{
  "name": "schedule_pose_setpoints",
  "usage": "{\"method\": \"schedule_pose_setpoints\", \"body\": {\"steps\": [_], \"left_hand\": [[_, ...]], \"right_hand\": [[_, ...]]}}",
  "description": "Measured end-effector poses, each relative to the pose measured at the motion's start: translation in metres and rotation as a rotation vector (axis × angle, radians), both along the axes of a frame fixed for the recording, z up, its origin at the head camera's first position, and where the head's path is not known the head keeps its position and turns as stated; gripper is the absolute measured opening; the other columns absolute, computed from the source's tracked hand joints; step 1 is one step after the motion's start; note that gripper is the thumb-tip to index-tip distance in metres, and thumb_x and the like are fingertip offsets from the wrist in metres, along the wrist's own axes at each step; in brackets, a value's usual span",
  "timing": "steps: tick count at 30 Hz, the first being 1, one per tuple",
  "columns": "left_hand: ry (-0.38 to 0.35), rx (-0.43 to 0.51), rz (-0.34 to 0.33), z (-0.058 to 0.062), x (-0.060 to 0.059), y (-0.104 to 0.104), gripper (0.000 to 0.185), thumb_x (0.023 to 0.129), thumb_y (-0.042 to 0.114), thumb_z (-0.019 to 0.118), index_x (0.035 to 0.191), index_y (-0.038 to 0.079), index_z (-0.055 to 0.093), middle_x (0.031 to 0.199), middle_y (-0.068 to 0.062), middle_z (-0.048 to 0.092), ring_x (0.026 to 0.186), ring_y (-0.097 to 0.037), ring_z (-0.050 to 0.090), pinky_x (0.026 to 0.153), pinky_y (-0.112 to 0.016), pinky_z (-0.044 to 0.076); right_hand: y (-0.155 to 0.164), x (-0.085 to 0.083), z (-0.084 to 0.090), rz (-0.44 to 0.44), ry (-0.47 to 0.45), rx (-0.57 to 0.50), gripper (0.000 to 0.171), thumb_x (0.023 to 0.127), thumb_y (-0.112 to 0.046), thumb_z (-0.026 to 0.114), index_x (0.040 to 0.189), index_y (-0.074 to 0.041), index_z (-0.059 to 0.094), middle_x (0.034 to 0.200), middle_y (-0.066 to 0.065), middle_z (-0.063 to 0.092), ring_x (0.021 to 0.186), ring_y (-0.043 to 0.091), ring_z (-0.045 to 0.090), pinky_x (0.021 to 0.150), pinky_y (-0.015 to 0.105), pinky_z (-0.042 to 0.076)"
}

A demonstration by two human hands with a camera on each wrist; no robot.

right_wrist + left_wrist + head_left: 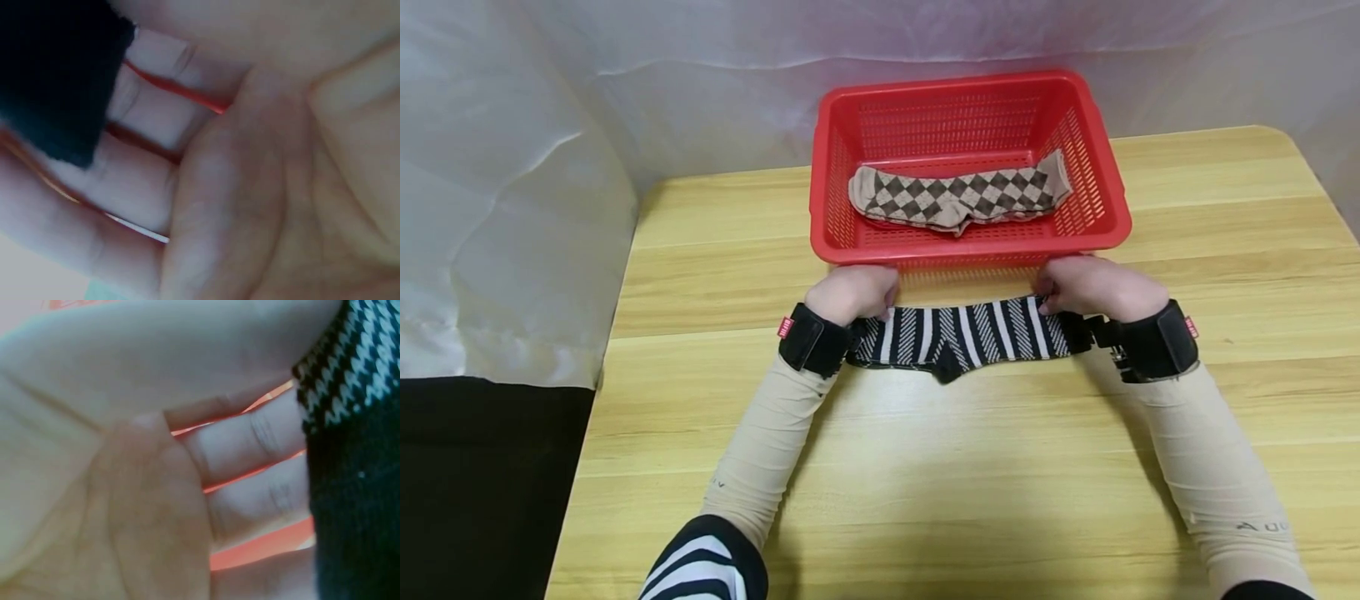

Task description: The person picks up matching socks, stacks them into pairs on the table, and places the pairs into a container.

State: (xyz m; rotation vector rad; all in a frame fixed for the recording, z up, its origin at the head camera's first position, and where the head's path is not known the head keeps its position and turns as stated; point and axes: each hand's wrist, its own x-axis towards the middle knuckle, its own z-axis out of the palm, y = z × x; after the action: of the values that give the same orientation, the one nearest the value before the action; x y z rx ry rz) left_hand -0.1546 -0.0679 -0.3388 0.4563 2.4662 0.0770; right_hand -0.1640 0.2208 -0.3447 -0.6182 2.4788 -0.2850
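Two hands stretch a striped sock flat on the table, just in front of a red basket.

Left hand (pixel 852 293) pinches one end of the black-and-white striped sock (pixel 964 333), right hand (pixel 1093 287) pinches the other end; hands well apart, sock taut between them, lying on the wooden table (pixel 970 483). Wrist views: sock edge sits against the left fingers (pixel 250 440) and dark sock tip over the right fingers (pixel 144 109), fingers curled on fabric. Red basket (pixel 1097 150) stands right behind both hands, near rim almost touching the knuckles. Inside it a brown-and-beige checked sock (pixel 958 198) lies flat across the bottom. White sheet (pixel 512 167) behind and left of table.
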Motion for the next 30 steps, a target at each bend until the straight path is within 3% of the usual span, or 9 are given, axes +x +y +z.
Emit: {"method": "schedule_pose_setpoints", "body": {"steps": [4,7,11,22,26,30], "left_hand": [[0.004,0.002,-0.003,-0.0007,-0.0001,0.0003,0.009,0.086,0.014,0.075,0.088,0.013,0.066,0.086,0.002,0.055,0.079,-0.016,0.053,0.065,-0.025,0.041],[0.003,0.002,0.000,-0.0011,0.0001,0.0002,0.009,0.085,0.014,0.075,0.088,0.013,0.066,0.086,0.003,0.055,0.079,-0.016,0.053,0.065,-0.025,0.041],[0.009,0.004,-0.002,-0.0004,0.0005,0.0002,0.009,0.085,0.014,0.075,0.087,0.013,0.066,0.085,0.002,0.055,0.079,-0.016,0.053,0.064,-0.024,0.040],[0.007,0.006,0.003,0.0009,0.0009,0.0002,0.011,0.085,0.013,0.075,0.090,0.013,0.066,0.088,0.002,0.056,0.080,-0.016,0.054,0.065,-0.025,0.041],[0.026,0.013,0.002,0.0009,0.0017,0.0007,0.012,0.083,0.012,0.076,0.088,0.013,0.066,0.088,0.002,0.057,0.081,-0.016,0.054,0.067,-0.025,0.042],[0.090,0.024,-0.040,0.0012,0.0037,0.0036,0.012,0.082,0.007,0.076,0.082,0.014,0.066,0.083,0.001,0.057,0.081,-0.018,0.055,0.069,-0.027,0.042]], "right_hand": [[-0.0001,0.0001,0.0001,0.011,-0.006,0.002,0.012,0.088,-0.013,0.070,0.083,-0.006,0.061,0.071,0.002,0.050,0.066,0.016,0.047,0.060,0.029,0.037],[-0.0002,0.0011,0.0023,0.015,0.006,-0.001,0.009,0.088,-0.010,0.070,0.091,-0.002,0.067,0.077,0.005,0.058,0.069,0.018,0.050,0.062,0.030,0.041],[-0.0018,0.0028,0.0057,-0.004,0.000,-0.003,0.019,0.089,-0.006,0.068,0.106,0.003,0.068,0.090,0.011,0.065,0.072,0.020,0.055,0.063,0.032,0.047],[-0.0010,0.0027,0.0052,0.010,0.014,0.010,0.024,0.088,-0.008,0.069,0.109,0.003,0.070,0.096,0.012,0.069,0.077,0.019,0.055,0.069,0.035,0.049],[0.0002,0.0013,0.0023,-0.004,0.003,0.009,0.021,0.086,-0.011,0.072,0.104,0.001,0.070,0.090,0.009,0.066,0.077,0.020,0.054,0.069,0.034,0.047],[0.0000,0.0002,0.0003,-0.015,-0.001,0.013,0.014,0.085,-0.015,0.074,0.085,-0.005,0.064,0.075,0.004,0.055,0.070,0.019,0.049,0.062,0.031,0.038]]}}
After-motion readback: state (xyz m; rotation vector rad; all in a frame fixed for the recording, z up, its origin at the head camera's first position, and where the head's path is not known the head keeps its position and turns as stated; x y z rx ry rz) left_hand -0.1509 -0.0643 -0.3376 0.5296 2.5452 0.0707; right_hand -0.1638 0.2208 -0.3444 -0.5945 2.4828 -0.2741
